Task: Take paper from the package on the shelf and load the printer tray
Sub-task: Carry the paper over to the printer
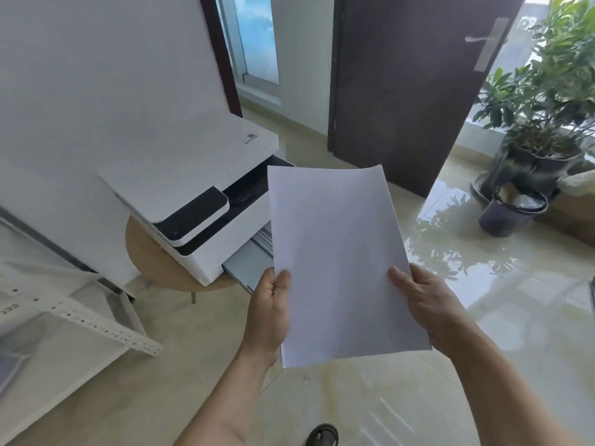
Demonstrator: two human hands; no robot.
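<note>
A thin stack of white paper (338,262) is held up in front of me, its far end curling slightly. My left hand (270,312) grips its left edge and my right hand (425,304) grips its right edge. Behind and left of the paper stands a white and black printer (190,188) on a low round wooden table (151,255). The printer's grey paper tray (246,267) is pulled out toward me, partly hidden by the paper. The paper package is not in view.
A white metal shelf frame (80,317) fills the lower left. A dark door (412,85) stands open ahead. Potted plants (544,101) and a dark pot (512,210) sit at the right on the glossy tiled floor (483,317).
</note>
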